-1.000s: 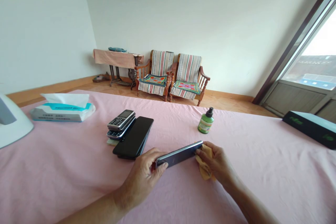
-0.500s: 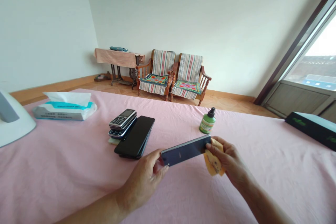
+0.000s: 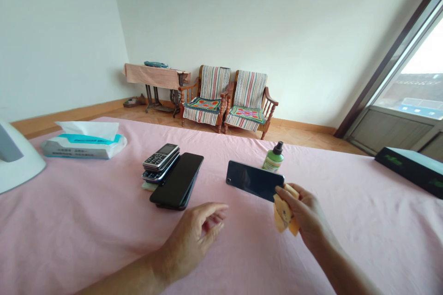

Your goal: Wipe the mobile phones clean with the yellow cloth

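My right hand (image 3: 304, 209) pinches one end of a dark smartphone (image 3: 254, 179), holding it above the pink cloth. Bunched in the same hand is a yellow cloth (image 3: 284, 212), which hangs below the phone's near end. My left hand (image 3: 197, 235) is apart from the phone, with its fingers curved, thumb and fingers parted and nothing between them. Behind the phone stands a green spray bottle (image 3: 273, 159) with a black top, its lower part partly covered. To the left lie a black smartphone (image 3: 180, 179) on top of another and a stack of keypad phones (image 3: 162, 156).
A tissue pack (image 3: 85, 143) lies at the left, beside a white rounded object (image 3: 20, 161) cut by the frame edge. A black box (image 3: 408, 170) sits at the right edge of the pink-covered surface (image 3: 104, 230). Two wooden chairs (image 3: 247, 97) stand beyond.
My left hand has let go of the phone. The phone's left end has swung up and away, held now by my right hand alone.
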Motion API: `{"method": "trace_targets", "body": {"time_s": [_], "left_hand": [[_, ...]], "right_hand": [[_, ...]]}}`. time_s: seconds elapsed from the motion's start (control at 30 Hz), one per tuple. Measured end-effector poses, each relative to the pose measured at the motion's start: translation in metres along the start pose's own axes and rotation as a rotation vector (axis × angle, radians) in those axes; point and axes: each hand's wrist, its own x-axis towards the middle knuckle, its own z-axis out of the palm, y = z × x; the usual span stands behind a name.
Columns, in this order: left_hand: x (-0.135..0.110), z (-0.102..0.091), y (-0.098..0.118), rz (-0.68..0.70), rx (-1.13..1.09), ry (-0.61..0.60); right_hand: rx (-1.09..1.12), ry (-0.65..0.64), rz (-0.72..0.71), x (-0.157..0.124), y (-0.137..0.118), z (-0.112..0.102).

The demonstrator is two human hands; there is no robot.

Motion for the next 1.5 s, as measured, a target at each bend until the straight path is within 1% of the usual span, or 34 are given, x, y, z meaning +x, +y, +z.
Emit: {"method": "trace_targets", "body": {"time_s": [0.13,0.3,0.37,0.47,0.57,0.67,0.77,0.9,1.07,1.17,1.3,1.37,1.43,1.5], "left_hand": [[0.002,0.001,0.000,-0.005,-0.036,0.005],[0.003,0.001,0.001,-0.006,-0.061,0.002],[0.003,0.000,0.002,-0.012,-0.073,0.000],[0.003,-0.001,0.003,-0.048,-0.113,-0.016],[0.002,-0.001,0.002,-0.083,-0.210,-0.036],[0.003,0.000,0.002,-0.119,-0.304,-0.038],[0.002,0.001,0.004,-0.167,-0.404,-0.047],[0.000,0.004,0.005,-0.207,-0.553,-0.034],[-0.005,0.009,0.005,-0.308,-0.726,-0.025],[-0.007,0.011,0.006,-0.347,-0.740,-0.016],[-0.008,0.010,0.011,-0.386,-0.735,0.016],[-0.007,0.008,0.012,-0.415,-0.755,0.046],[-0.005,0.006,0.012,-0.432,-0.775,0.060],[-0.003,0.004,0.010,-0.433,-0.804,0.047]], "right_hand": [[-0.046,-0.032,-0.019,-0.010,-0.004,0.008],[-0.110,-0.058,-0.042,-0.011,0.001,0.009],[-0.090,-0.080,-0.003,-0.010,0.002,0.009],[0.008,-0.148,0.101,-0.015,0.001,0.013],[0.069,-0.221,0.198,-0.025,-0.003,0.020],[0.066,-0.290,0.234,-0.038,-0.005,0.030],[0.012,-0.330,0.203,-0.051,-0.002,0.041],[-0.106,-0.291,0.110,-0.064,0.002,0.054],[-0.146,-0.272,0.098,-0.070,0.003,0.060],[-0.125,-0.292,0.088,-0.074,0.004,0.062],[-0.015,-0.357,0.062,-0.082,0.005,0.069],[0.011,-0.427,0.068,-0.084,0.005,0.069],[-0.017,-0.518,0.083,-0.081,0.004,0.064],[-0.108,-0.602,0.098,-0.074,0.002,0.054]]}}
